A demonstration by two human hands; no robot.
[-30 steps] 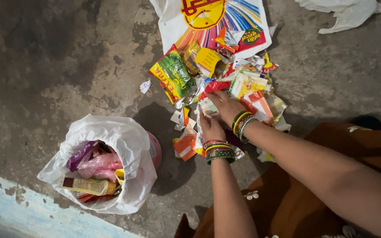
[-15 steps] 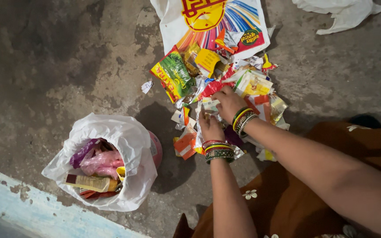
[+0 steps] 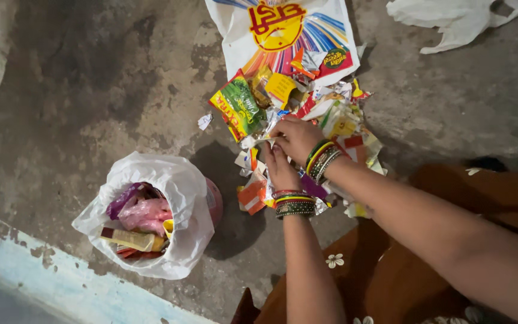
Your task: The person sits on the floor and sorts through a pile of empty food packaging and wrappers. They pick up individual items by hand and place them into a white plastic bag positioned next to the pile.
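- The left hand (image 3: 281, 170) lies palm down on the near left part of a pile of wrappers (image 3: 307, 129) on the concrete floor (image 3: 91, 90); its fingers are loosely bent over the scraps, and whether they grip anything cannot be told.
- The right hand (image 3: 297, 137) is just beyond it, nearly touching, fingers curled and pinching a small pale scrap (image 3: 258, 141) at the pile's left edge.
- Both wrists carry stacks of bangles (image 3: 295, 203), green, red and gold.
- A green packet (image 3: 237, 108) lies at the far left of the pile, an orange scrap (image 3: 250, 198) at its near left.
- A large white printed bag (image 3: 283, 33) lies flat at the pile's far side, partly under the wrappers.
- To the left, well apart from the hands, a bin lined with a white bag (image 3: 178, 186) stands open, holding pink plastic (image 3: 145, 213) and a yellow packet (image 3: 128, 239).
- Another white bag (image 3: 451, 18) lies crumpled at the far right.
- An orange-brown garment (image 3: 403, 282) covers the near right.
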